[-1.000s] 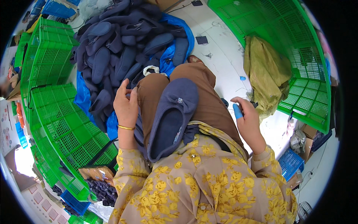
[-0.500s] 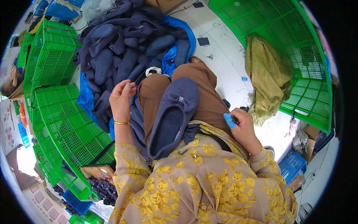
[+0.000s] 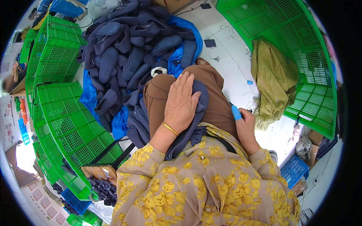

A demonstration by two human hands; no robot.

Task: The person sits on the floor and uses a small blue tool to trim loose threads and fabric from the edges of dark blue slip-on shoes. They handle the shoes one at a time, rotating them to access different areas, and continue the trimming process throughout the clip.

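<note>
A dark navy slipper (image 3: 204, 98) lies across my lap, on the brown trousers. My left hand (image 3: 181, 100) rests flat on it with the fingers stretched out and covers most of the shoe, its bow included. A gold bangle circles that wrist. By my right thigh, my right hand (image 3: 246, 124) is closed, its thumb wrapped in blue tape. Something dark shows by its curled fingers, too hidden to name. Beyond my knees a big heap of the same navy slippers (image 3: 132, 62) lies on a blue sheet (image 3: 119, 122). More navy cloth or slippers (image 3: 137, 128) lie against my left thigh.
Green plastic crates (image 3: 71, 120) line the left side. Another large green crate (image 3: 315, 90) stands at the right, with an olive sack (image 3: 271, 75) against it. A blue basket (image 3: 295, 170) sits low on the right. Thread scraps litter the white floor (image 3: 222, 41).
My left hand has come down from above my left knee onto the slipper, moving right and flattening out. My right hand stays near my thigh, slightly shifted.
</note>
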